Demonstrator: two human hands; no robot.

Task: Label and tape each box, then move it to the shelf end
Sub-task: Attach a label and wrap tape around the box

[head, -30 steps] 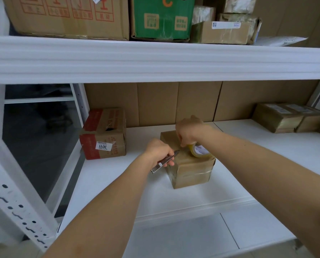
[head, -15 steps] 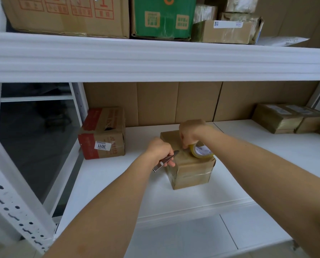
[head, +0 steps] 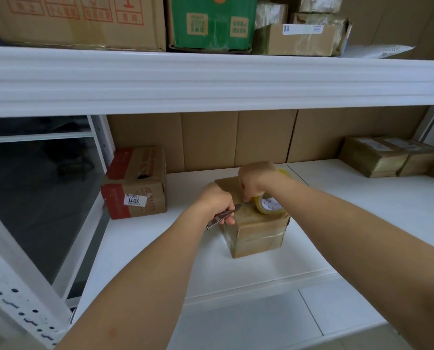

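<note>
A small brown box (head: 257, 234) wrapped in clear tape stands on the white shelf (head: 185, 261), near its middle. My right hand (head: 255, 179) grips a roll of clear tape (head: 270, 205) that rests on the box's top. My left hand (head: 217, 202) holds a metal cutter (head: 223, 215), its blade tip pointing at the tape strip just left of the roll, over the box's top left edge.
A red and brown carton (head: 135, 183) with a white 3011 label stands at the shelf's left end. Two taped brown parcels (head: 387, 156) lie at the far right. The upper shelf (head: 210, 79) carries large cartons and a green box (head: 212, 21).
Both hands stay at the box with only slight shifts. The cutter tip has stayed at the tape beside the roll.
</note>
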